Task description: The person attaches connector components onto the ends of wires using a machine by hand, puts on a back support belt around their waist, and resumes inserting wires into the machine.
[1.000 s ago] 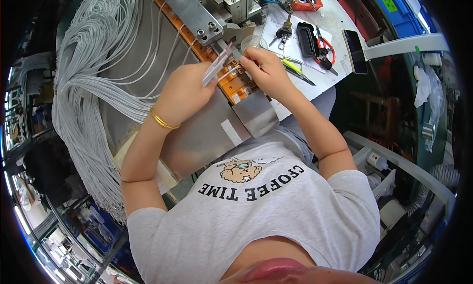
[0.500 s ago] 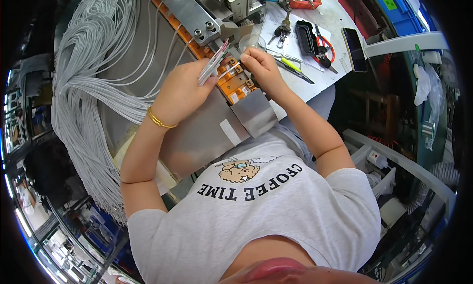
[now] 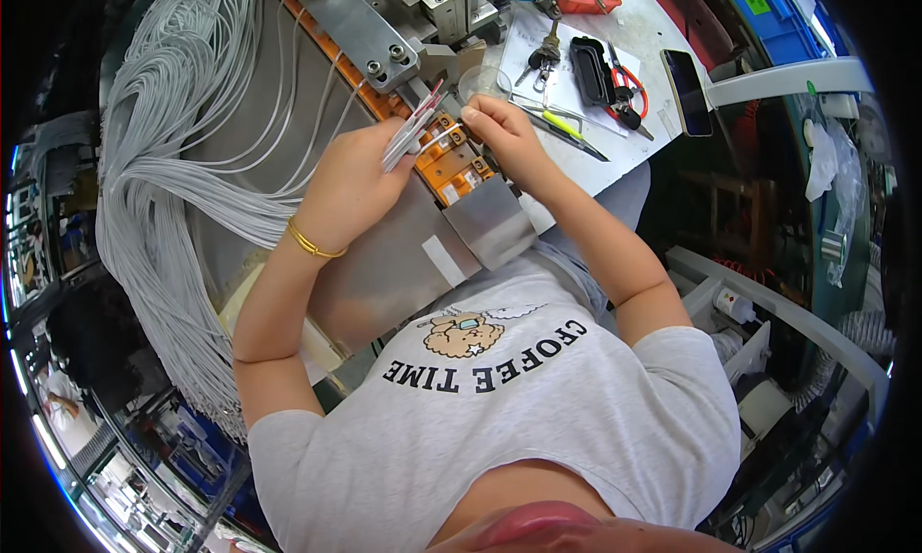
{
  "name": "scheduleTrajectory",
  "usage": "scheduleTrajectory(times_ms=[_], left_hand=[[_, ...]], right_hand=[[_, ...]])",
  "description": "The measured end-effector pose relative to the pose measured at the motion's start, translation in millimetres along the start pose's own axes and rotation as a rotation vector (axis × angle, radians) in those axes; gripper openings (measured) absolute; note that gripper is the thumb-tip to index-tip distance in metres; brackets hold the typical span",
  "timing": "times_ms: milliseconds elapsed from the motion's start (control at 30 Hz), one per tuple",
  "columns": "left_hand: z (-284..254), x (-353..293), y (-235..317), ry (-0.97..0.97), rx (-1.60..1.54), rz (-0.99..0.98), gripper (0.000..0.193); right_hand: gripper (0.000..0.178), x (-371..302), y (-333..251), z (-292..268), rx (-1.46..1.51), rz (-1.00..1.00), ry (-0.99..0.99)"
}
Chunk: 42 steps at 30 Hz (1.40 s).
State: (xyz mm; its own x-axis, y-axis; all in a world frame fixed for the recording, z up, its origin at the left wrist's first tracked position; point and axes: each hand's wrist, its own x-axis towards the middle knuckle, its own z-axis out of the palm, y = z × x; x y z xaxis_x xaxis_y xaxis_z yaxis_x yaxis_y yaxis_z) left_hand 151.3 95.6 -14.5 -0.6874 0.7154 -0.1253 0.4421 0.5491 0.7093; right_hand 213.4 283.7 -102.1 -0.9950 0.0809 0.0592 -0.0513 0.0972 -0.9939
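My left hand [image 3: 353, 180] is closed round a small bunch of grey cables [image 3: 404, 142], whose thin coloured wire ends stick up past the fingers. It rests over the left edge of an orange fixture [image 3: 448, 172] with metal blocks. On the other side of that fixture is my right hand [image 3: 512, 142], thumb and forefinger pinched together. A single pale cable [image 3: 442, 133] crosses the fixture between the hands, towards the right fingertips. What those fingertips pinch is too small to make out.
A big heap of grey cables [image 3: 158, 169] hangs over the left of the metal bench. Machine blocks [image 3: 437, 6] stand at the back. Keys [image 3: 544, 56], a black case [image 3: 593, 71], red-handled pliers [image 3: 629, 97], a yellow-green pen [image 3: 562, 124] and a phone [image 3: 688, 92] lie at right.
The whole view has shifted a little. Both hands keep nearly the same place and grip beside the orange fixture.
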Motion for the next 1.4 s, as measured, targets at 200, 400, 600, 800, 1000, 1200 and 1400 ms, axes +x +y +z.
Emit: scheduleTrajectory(times_ms=[200,400,600,800,1000,1200,1400], left_hand=[[-6.8,2.9,-0.4,-0.004,-0.120,-0.027,0.015],[-8.4,1.6,-2.3,-0.117,-0.441,-0.173,0.021],[-17.4,-0.3,16.2,-0.175,-0.350,-0.151,0.022],[-16.0,-2.9,14.8,-0.141,-0.436,-0.079,0.022],[-12.6,-3.8,17.8,-0.072,-0.339,0.005,0.018],[-11.7,-5.3,20.2,-0.042,-0.465,-0.123,0.018],[-2.2,-5.8,20.1,0.041,-0.576,-0.119,0.019]], right_hand=[[0.023,-6.4,0.8,1.0,0.034,0.134,0.154],[0.016,-2.3,-30.0,0.7,-0.283,-0.356,0.245],[0.012,-7.5,-51.9,-4.2,-0.255,-0.345,-0.043],[0.011,-12.8,-65.9,-4.1,-0.318,-0.362,-0.078],[0.014,-15.9,-64.5,-0.4,0.244,0.123,-0.138],[0.014,-19.3,-65.4,6.2,0.245,0.077,-0.065],[0.008,-17.8,-70.3,12.8,0.552,0.199,0.018]])
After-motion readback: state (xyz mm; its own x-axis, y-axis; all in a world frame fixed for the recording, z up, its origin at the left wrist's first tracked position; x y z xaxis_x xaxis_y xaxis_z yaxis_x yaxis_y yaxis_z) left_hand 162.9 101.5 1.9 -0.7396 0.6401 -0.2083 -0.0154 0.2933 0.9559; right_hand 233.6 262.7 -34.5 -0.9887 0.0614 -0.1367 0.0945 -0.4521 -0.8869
